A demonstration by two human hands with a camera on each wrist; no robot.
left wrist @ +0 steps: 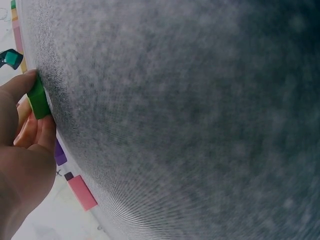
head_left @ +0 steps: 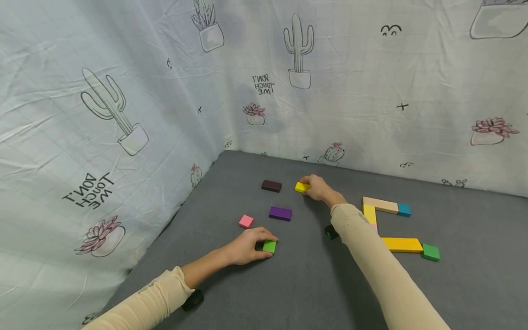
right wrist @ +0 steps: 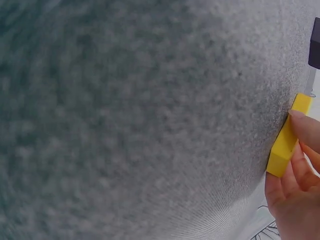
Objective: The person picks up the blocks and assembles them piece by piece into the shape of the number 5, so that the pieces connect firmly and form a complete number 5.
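Note:
My left hand (head_left: 244,247) pinches a light green block (head_left: 270,246) between thumb and fingers on the grey surface; the left wrist view shows the same green block (left wrist: 38,100) between the fingertips. Farther back, my right hand (head_left: 317,187) pinches a yellow block (head_left: 302,187). In the right wrist view, the thumb lies on one side of this yellow block (right wrist: 288,137) and fingers on the other. A pink block (head_left: 246,221) lies just beyond the left hand. Between the hands is a purple block (head_left: 280,213), and a dark brown block (head_left: 271,185) sits left of the right hand.
On the right, blocks lie end to end in an open-sided shape: a beige block (head_left: 380,205), a blue block (head_left: 404,210), a yellow block (head_left: 369,214), an orange-yellow block (head_left: 402,244) and a green block (head_left: 431,252). The right sleeve covers part of it. A printed curtain (head_left: 354,105) borders the surface.

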